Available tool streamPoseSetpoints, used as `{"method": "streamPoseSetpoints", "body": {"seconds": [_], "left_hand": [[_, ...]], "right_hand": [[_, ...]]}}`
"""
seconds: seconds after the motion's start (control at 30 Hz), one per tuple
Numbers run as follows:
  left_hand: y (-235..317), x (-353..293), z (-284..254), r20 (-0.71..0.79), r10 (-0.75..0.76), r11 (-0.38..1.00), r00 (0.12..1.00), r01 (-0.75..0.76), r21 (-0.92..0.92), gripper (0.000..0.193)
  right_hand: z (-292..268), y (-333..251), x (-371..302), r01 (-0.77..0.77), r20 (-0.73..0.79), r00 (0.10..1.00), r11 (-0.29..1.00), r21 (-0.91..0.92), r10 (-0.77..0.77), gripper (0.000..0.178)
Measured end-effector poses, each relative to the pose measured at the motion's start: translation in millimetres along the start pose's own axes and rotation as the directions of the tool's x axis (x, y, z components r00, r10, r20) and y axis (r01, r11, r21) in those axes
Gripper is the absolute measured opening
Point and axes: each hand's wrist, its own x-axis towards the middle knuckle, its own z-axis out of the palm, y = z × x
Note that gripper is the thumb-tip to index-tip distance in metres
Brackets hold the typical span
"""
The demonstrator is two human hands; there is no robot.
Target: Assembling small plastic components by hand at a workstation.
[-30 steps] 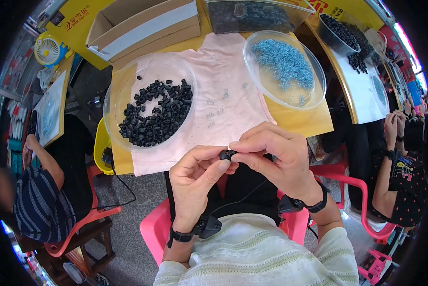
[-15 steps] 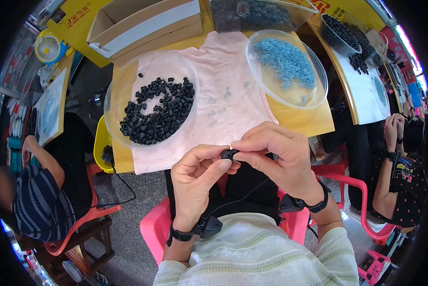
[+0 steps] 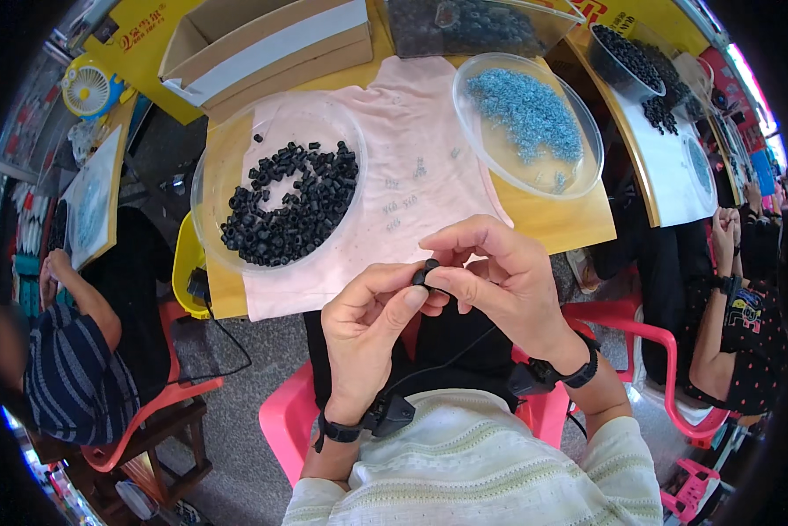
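Above my lap, my left hand point(image 3: 367, 317) pinches a small black plastic part point(image 3: 424, 274) between thumb and fingers. My right hand point(image 3: 503, 273) meets it from the other side, its thumb against the part. The right index finger is lifted over it, with a gap between fingertip and thumb. The part is mostly covered by fingers, so its full shape is hidden. Beyond my hands, a round clear tray point(image 3: 203, 235) holds many short black plastic pieces. Farther right, another round clear tray point(image 3: 597, 167) holds a heap of small blue-grey pieces.
A pink cloth point(image 3: 385, 114) with a few loose small pieces covers part of the yellow table point(image 3: 578, 217). A cardboard box point(image 3: 275, 53) and a clear bin point(image 3: 473, 26) stand at the back. A yellow bin point(image 3: 186, 263) is at left. People sit on both sides.
My right index finger has lifted away from the thumb, where they were pinched together at the black part. The part is tilted more upright. My left hand has shifted slightly right.
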Motion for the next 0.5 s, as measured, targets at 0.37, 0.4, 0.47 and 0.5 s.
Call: {"method": "streamPoseSetpoints", "body": {"seconds": [0.37,0.4,0.47,0.5], "left_hand": [[3.8,1.0,-10.0,0.004,-0.156,0.986,0.988,0.156,-0.05,0.019],[2.6,1.5,-10.6,0.006,-0.187,0.977,0.982,0.186,-0.103,0.019],[-3.2,3.4,-12.3,0.018,-0.246,0.947,0.969,0.245,-0.209,0.019],[-6.5,4.5,-12.2,0.01,-0.245,0.947,0.97,0.241,-0.214,0.019]], "right_hand": [[-7.3,9.6,7.6,0.385,0.123,0.922,0.851,-0.358,-0.366,0.006],[-4.8,14.6,6.9,0.405,0.103,0.912,0.84,-0.361,-0.396,0.006],[0.9,23.1,4.4,0.443,0.06,0.888,0.817,-0.369,-0.455,0.007],[0.2,24.4,4.6,0.415,0.065,0.904,0.834,-0.363,-0.422,0.009]]}}
